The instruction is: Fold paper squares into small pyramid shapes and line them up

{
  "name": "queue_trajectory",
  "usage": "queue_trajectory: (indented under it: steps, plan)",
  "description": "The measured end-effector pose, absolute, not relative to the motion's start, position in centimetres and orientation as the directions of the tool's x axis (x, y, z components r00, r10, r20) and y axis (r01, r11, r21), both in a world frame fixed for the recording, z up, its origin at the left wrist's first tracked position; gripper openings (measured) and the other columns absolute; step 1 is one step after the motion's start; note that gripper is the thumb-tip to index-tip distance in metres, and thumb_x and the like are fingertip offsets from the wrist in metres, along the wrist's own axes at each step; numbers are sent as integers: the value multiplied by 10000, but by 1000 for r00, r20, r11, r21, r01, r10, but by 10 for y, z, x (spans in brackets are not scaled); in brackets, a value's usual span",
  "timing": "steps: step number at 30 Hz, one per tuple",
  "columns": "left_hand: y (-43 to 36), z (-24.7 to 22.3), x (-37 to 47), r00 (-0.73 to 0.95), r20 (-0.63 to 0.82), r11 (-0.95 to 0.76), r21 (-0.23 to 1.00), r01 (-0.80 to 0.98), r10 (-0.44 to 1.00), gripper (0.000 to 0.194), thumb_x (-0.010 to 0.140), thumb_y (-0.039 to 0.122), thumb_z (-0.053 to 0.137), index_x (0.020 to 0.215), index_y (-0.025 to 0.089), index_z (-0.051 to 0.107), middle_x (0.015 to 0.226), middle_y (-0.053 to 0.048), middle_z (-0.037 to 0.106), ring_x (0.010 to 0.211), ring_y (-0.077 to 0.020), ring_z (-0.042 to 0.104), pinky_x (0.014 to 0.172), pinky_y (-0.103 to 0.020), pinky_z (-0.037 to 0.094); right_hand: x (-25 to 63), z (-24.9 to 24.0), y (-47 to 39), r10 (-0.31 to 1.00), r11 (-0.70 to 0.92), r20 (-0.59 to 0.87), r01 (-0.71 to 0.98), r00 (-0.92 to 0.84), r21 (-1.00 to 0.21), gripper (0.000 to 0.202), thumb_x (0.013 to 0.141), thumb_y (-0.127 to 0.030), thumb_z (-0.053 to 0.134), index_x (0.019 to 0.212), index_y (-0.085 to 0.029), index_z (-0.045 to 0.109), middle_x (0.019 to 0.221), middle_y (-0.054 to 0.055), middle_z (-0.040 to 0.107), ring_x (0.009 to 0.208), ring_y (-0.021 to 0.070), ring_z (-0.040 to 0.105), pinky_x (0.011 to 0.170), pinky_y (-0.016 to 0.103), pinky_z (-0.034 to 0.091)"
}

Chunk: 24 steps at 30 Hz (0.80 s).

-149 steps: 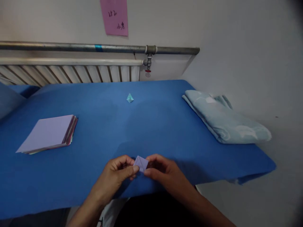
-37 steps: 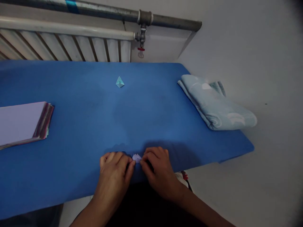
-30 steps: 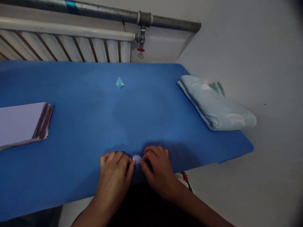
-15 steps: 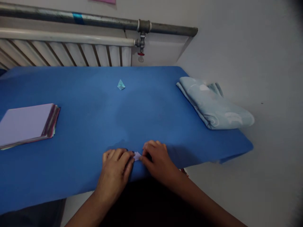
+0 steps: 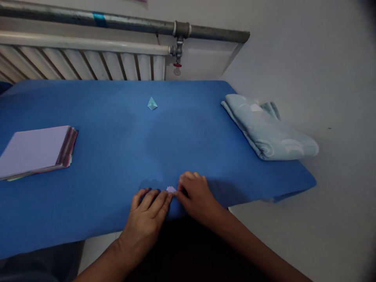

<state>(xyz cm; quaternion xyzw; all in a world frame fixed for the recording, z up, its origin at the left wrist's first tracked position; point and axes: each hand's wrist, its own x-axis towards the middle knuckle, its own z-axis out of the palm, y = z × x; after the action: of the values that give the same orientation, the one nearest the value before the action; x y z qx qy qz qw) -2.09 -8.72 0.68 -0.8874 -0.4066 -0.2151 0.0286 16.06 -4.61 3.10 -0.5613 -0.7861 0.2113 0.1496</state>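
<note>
A small folded piece of pale purple paper lies at the near edge of the blue-covered table, between my two hands. My left hand rests over its left side, fingers bent and fingertips pressing at the paper. From the right, my right hand pinches the paper's other side between thumb and curled fingers. Much of the paper is hidden under the fingertips. Farther back on the table sits a small light-blue folded paper piece, apart from both hands.
On the left lies a stack of coloured paper with a pale purple sheet on top. A folded light-green cloth is at the right edge, by the wall. Behind the table run a white radiator and a metal pipe with a red-handled valve.
My left hand has shifted slightly right and its fingers have spread over the paper's near side, so less of the paper shows. My right hand keeps its pinch. The view has moved slightly.
</note>
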Motion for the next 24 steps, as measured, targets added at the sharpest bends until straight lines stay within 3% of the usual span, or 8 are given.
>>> queue_trajectory:
  steps: [6, 16, 24]
  plan:
    - [-92, 0, -25, 558, 406, -653, 141, 744, 724, 417, 893, 57, 354, 1243, 138, 565, 1181, -73, 667, 1018, -252, 569, 945, -437, 328, 166, 37, -41, 934, 231, -98, 789, -344, -570, 124, 796, -149, 648, 704, -174, 568, 798, -9, 576, 784, 151, 493, 703, 291, 303]
    - [-99, -3, -25, 490, 401, -597, 204, 776, 774, 415, 911, 70, 326, 1238, 135, 573, 1208, -68, 656, 1037, -251, 556, 952, -427, 321, 164, 42, -35, 922, 206, -165, 805, -350, -557, 135, 774, -92, 594, 675, -167, 540, 759, -9, 543, 730, 136, 462, 682, 281, 293]
    - [-103, 1, -22, 505, 353, -566, 92, 819, 788, 468, 858, 8, 308, 1201, 129, 603, 1195, -71, 661, 1013, -260, 561, 924, -436, 330, 161, 44, -36, 922, 223, -155, 814, -355, -536, 146, 777, -70, 564, 667, -160, 526, 758, -6, 535, 733, 134, 461, 671, 281, 276]
